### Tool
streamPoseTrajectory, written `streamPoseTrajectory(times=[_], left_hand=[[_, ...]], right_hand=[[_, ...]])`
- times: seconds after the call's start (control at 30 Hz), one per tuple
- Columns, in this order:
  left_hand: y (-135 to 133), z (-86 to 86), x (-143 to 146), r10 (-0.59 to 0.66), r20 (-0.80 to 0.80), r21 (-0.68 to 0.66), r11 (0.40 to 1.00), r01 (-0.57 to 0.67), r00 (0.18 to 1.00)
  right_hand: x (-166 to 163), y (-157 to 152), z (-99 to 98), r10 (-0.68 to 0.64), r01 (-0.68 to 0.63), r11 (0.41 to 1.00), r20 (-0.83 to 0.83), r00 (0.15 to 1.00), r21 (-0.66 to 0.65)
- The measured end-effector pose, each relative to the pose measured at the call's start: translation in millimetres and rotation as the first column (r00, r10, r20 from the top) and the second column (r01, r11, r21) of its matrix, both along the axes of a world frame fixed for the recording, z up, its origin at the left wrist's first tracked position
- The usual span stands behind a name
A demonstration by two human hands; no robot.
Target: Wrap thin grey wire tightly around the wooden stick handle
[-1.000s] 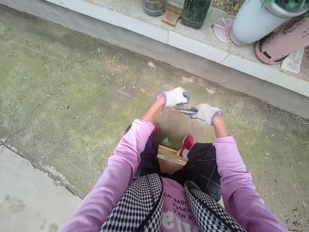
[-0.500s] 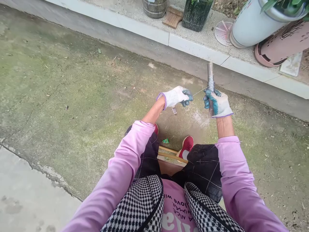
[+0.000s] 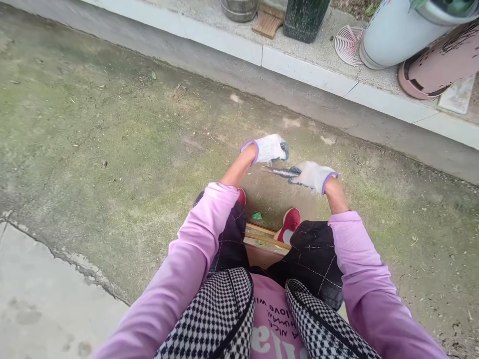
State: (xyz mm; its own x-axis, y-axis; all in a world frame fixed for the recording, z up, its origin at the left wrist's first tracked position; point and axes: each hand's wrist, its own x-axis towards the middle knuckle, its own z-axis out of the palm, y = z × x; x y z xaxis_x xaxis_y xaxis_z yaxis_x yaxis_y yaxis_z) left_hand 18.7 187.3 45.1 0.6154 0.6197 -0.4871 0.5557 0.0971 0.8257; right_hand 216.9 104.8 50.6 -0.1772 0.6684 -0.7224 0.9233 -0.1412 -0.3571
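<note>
Rod (image 3: pixel 277 171), ridged with silvery winding (image 3: pixel 287 173), sits above the ground (image 3: pixel 187 209), our right grip (image 3: pixel 310 176) wrapped round its right part. We judge it stiff, light, possibly slick, best held clear of the winding. Its long axis runs crosswise, free end leftward. Our left grip (image 3: pixel 270 149) curls just beyond; we cannot tell whether it pinches anything.

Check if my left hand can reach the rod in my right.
Probably yes: the rod sticks out of your right hand near your left hand, and nothing visible blocks the way.
</note>
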Motion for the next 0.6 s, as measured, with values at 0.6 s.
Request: streamPoseTrajectory(times=[0.6], left_hand=[[1.1, 0.5, 2.0, 0.090, 0.133, -0.048, 0.995, -0.085, 0.987]], right_hand=[[46.5, -2.2, 18.1, -0.510, 0.800, 0.571, -0.843, 0.171, -0.183]])
